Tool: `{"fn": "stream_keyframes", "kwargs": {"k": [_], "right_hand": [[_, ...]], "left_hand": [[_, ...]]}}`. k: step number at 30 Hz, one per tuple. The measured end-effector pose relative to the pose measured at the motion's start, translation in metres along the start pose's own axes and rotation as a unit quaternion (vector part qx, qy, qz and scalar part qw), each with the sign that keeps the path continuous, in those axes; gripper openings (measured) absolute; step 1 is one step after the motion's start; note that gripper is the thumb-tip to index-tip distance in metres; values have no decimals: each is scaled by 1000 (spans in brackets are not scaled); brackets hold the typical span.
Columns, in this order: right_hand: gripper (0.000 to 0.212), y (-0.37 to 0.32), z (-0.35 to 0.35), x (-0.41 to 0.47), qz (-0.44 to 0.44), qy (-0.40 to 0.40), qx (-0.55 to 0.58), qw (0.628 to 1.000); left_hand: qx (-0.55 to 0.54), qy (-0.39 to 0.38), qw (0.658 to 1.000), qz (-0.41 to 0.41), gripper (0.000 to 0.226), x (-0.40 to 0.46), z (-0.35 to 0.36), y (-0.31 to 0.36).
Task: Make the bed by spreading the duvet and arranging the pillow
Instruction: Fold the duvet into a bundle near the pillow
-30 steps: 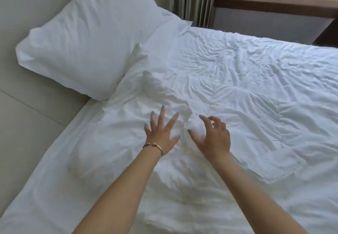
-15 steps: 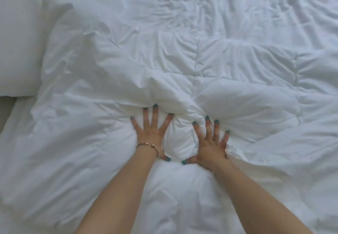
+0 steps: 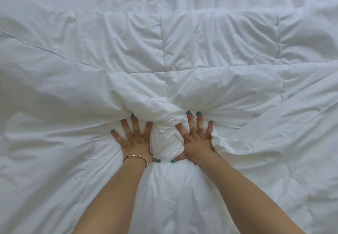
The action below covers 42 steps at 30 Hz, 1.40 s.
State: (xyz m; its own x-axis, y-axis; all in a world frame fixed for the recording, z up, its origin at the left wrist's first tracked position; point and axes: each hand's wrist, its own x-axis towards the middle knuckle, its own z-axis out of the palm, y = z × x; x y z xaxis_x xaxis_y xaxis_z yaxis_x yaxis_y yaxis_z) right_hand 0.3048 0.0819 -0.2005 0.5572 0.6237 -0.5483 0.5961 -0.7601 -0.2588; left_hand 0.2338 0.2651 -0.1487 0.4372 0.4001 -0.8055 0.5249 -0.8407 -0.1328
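step: flattening white duvet [image 3: 228, 65], which fills the whole view | left hand [image 3: 134, 138] and right hand [image 3: 196, 138]: fingers spread, palms pressing down on both sides of a raised fold [image 3: 165, 135], likely to smooth it | pillow: not visible

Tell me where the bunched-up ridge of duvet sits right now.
In the head view, the bunched ridge sits low centre, squeezed between the left hand and right hand, both pressed flat on the duvet.
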Motion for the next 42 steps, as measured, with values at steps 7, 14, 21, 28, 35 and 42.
{"fn": "stream_keyframes", "kwargs": {"k": [7,14,21,28,35,42], "right_hand": [[135,-5,-3,-5,-11,18,36,999],[126,-10,-68,-41,-34,-129,68,989],[114,149,-174,-163,-59,-46,-48,996],[90,252,-211,-118,92,-7,-144,985],[21,262,-285,-56,175,175,-23,969],[52,276,-299,2,124,294,163,934]], "left_hand": [[44,11,999,5,152,-2,1,-3],[55,54,996,-50,124,-49,-30,26],[85,84,948,294,125,-127,-57,122],[164,57,929,326,23,-104,-61,151],[33,391,915,95,27,-74,-222,78],[58,484,869,-84,41,-29,-289,154]]}}
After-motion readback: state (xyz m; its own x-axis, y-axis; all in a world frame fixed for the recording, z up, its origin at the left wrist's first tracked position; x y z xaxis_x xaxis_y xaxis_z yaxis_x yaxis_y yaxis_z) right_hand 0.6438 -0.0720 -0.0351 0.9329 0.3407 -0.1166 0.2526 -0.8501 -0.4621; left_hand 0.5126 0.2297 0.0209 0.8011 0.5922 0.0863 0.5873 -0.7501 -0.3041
